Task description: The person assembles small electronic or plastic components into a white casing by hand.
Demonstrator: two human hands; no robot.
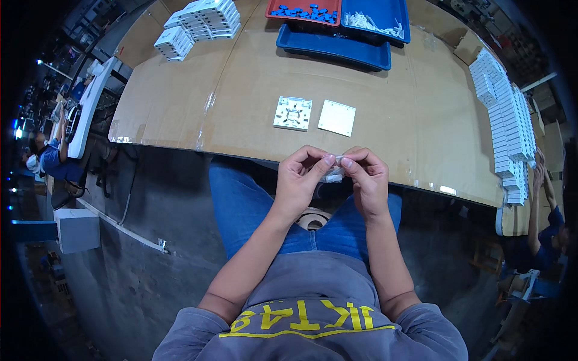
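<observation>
Between my two hands, just off the table's near edge, is a small clear plastic bag (333,174) with something white inside. My left hand (301,177) pinches its top edge between thumb and fingers. The other top corner is pinched by my right hand (368,177). Beyond my hands on the table lie two square white pieces: a box base (293,113) with dark slots and a cross-shaped pattern inside, and to its right a plain flat cover (336,118). Neither hand touches them.
A cardboard-covered table (241,114) spreads ahead. At its back stand a red tray (304,18) of blue parts, a blue tray (385,15) of white pieces and a lower blue tray (334,51). White boxes are stacked at back left (201,27) and right (506,120). Other people work at both sides.
</observation>
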